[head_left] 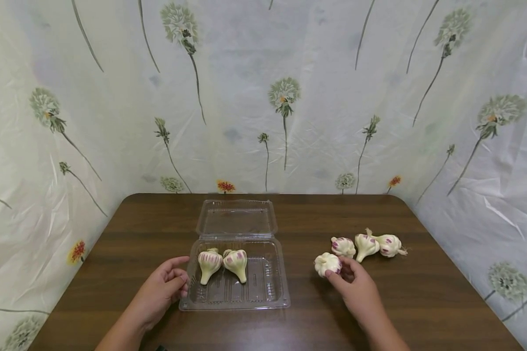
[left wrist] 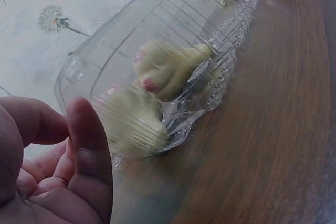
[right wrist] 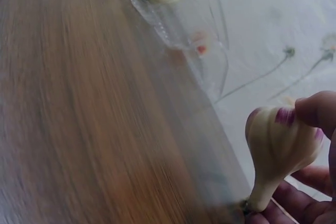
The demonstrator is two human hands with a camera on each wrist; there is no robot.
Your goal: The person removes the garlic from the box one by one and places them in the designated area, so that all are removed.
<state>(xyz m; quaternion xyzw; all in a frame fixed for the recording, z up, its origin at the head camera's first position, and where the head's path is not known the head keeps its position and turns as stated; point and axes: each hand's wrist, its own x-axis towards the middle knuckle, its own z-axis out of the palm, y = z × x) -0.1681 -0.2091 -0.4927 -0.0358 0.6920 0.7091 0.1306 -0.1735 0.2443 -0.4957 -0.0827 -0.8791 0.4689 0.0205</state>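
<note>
A clear plastic clamshell container [head_left: 256,292] lies open on the table, its lid [head_left: 237,222] folded back away from me. Two garlic bulbs, one on the left [head_left: 209,264] and one beside it [head_left: 235,264], rest in the left part of its base. At the container's left rim, my left hand [head_left: 164,287] holds the edge between thumb [left wrist: 90,150] and fingers. My right hand [head_left: 355,285] grips another garlic bulb [head_left: 327,264] with purple streaks, to the right of the container. In the right wrist view, that bulb [right wrist: 283,140] has its stem pointing down.
Just beyond my right hand, three more garlic bulbs sit close together: a near one [head_left: 343,247], a middle one [head_left: 366,245] and a far right one [head_left: 390,245]. The brown wooden table [head_left: 158,229] ends at a flower-patterned sheet [head_left: 246,97].
</note>
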